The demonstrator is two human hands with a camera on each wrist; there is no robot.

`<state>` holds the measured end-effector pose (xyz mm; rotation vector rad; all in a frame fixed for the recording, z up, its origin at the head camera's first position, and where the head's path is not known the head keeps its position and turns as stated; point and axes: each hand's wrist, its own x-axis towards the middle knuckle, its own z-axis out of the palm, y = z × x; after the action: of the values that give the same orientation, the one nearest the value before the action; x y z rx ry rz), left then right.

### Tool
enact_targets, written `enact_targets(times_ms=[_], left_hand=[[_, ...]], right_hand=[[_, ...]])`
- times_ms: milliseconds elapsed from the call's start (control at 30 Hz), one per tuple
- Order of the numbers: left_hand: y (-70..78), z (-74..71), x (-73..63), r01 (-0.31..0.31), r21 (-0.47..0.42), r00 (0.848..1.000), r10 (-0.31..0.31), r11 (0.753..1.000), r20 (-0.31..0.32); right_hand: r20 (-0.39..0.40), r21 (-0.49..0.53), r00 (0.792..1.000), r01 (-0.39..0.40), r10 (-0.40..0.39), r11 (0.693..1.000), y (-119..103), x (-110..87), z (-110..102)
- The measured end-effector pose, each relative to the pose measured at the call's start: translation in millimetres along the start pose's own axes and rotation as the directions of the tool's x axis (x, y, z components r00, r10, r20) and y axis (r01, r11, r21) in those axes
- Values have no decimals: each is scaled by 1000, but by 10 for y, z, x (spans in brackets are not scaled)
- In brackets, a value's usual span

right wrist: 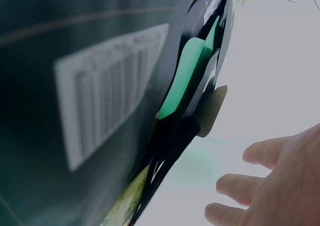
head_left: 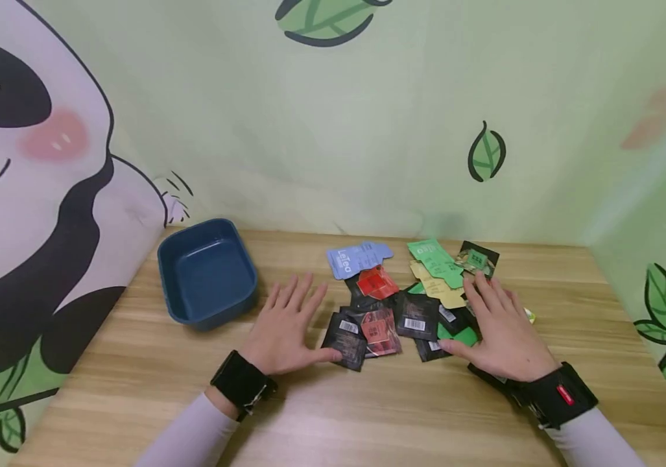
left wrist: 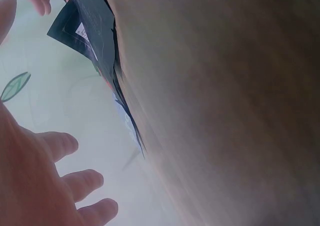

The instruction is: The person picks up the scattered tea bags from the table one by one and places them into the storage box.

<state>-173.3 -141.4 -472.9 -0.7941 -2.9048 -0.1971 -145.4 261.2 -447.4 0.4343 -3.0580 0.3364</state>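
A loose pile of flat tea sachets lies on the wooden table, among them a blue sachet (head_left: 358, 258), a green sachet (head_left: 434, 259), a yellow sachet (head_left: 442, 285) and several black ones. My left hand (head_left: 286, 331) spreads its fingers left of the pile, its thumb at the edge of a black sachet (head_left: 345, 344). Over the pile's right side is my right hand (head_left: 508, 337), fingers extended and holding nothing; it covers some sachets. Close up in the right wrist view, a black sachet (right wrist: 30, 111) shows its barcode. Whether either hand touches the sachets I cannot tell.
A dark blue square container (head_left: 210, 318) stands at the back left of the wooden table (head_left: 368, 421), with nothing visible inside. Behind the table rises a pale green backdrop (head_left: 403, 130) printed with a panda and leaves.
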Motion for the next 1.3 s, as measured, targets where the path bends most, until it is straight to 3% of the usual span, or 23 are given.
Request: enact_targets(times_ms=[500,600,733,867,967,1167,1300], left_hand=[[-6,-46,14,-7,-19,1000,7,1000,14],[-32,-141,6,-6,-62,1000,5,998,-22],[-167,-385,-6,17,-105,991,-31,994,-129],[-446,-651,-57,77,-150,965,-111,986,-237],[-716,-791,-140,146,-190,942,-195,971,-272],[-1284,-921,-330,306,-229,888,-364,924,-282],[-1598,-952,-481,448,-229,839,-495,864,-226]], right_hand=[[-10,-7,1000,5,-5,1000,7,17,12],[-16,-5,1000,8,-8,1000,6,19,17],[-17,-5,1000,9,-9,1000,10,20,18],[-21,-4,1000,5,-5,1000,15,14,18],[-23,-2,1000,2,-2,1000,20,9,12],[-34,0,999,17,-17,1000,30,16,5],[-45,-1,999,20,-20,1000,28,27,-3]])
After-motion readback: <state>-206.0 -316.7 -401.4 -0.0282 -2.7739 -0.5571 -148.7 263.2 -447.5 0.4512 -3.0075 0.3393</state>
